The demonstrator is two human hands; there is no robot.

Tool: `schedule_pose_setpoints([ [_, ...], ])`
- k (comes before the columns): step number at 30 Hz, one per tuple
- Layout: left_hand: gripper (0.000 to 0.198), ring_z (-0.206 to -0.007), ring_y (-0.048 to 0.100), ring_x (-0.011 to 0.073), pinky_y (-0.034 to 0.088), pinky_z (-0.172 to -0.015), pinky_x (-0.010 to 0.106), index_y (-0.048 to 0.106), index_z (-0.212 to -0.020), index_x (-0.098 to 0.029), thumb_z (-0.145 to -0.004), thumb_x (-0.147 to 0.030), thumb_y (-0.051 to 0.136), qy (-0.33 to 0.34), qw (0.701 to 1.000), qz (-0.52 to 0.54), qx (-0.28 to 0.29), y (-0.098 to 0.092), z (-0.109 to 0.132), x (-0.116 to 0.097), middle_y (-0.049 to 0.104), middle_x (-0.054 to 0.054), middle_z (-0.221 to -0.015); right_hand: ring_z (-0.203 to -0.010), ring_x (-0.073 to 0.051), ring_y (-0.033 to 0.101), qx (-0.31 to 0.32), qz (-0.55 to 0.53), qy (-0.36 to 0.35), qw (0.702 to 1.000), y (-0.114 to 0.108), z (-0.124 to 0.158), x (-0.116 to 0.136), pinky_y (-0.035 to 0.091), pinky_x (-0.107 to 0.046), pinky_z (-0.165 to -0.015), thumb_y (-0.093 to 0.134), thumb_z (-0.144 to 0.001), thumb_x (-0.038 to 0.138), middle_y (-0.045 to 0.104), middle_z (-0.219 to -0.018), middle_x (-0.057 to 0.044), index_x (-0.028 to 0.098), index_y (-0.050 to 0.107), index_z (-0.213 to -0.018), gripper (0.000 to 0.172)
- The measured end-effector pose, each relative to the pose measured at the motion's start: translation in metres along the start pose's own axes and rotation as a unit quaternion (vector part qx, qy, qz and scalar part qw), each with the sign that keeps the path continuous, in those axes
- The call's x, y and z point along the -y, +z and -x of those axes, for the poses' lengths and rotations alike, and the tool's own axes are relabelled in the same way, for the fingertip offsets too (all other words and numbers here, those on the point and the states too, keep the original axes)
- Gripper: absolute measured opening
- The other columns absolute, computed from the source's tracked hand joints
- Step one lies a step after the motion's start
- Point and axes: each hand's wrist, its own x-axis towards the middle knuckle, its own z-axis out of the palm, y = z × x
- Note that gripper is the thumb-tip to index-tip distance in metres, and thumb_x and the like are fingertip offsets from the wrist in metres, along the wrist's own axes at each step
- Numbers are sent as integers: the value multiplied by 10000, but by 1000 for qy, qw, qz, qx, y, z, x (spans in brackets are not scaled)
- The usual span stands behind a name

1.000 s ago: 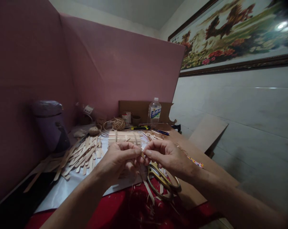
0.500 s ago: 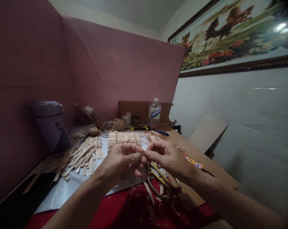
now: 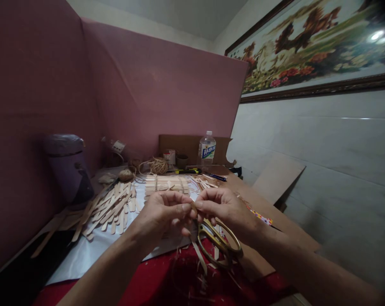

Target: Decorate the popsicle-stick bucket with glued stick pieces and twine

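My left hand and my right hand meet in front of me, thumbs and forefingers pinched together on a small thin wooden piece between them. Gold-handled scissors lie under my right hand on the red cloth; whether the lower fingers hold them is hidden. Just beyond the hands lies a bundle of flat wooden sticks tied into a block.
Loose wooden sticks are spread on white paper at the left. Twine ball, water bottle, yellow cutter, blue pen and a purple bin stand further back. Pink partition walls close the left and rear.
Both hands stay pinched together with only slight finger shifts; the scissors under the right hand have tilted a little.
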Motion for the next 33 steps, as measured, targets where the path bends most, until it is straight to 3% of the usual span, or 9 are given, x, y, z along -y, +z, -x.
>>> schedule_pose_setpoints([
  [5, 204, -518, 603, 119, 503, -427, 198, 628, -751, -93, -631, -207, 746, -7, 1000, -6, -8, 0, 2, -1, 683, 83, -667, -535, -92, 504, 6, 12, 14, 1000, -2, 0, 5, 331, -215, -480, 635, -714, 297, 636, -615, -27, 141, 611, -639, 175],
  [13, 177, -497, 603, 126, 500, -412, 208, 655, -723, -83, -626, -200, 745, -8, 1000, -28, 8, -3, 0, -1, 682, 86, -648, -515, -83, 502, 73, 29, 35, 996, -11, -3, 14, 318, -217, -482, 664, -703, 276, 632, -584, -6, 141, 641, -629, 156],
  [23, 218, -462, 586, 123, 497, -407, 224, 659, -693, -103, -579, -240, 785, -18, 999, -46, 11, -1, 2, -1, 678, 72, -605, -493, -75, 485, 83, 21, 61, 994, -14, -2, 11, 311, -212, -475, 696, -687, 309, 602, -547, 1, 129, 625, -628, 202],
  [33, 189, -464, 588, 115, 498, -417, 221, 657, -728, -103, -637, -238, 754, -17, 997, -56, 57, -1, 3, 4, 683, 70, -635, -513, -84, 520, 194, 47, 73, 977, -31, -11, 11, 353, -204, -492, 686, -696, 244, 629, -561, -3, 125, 656, -650, 131],
])
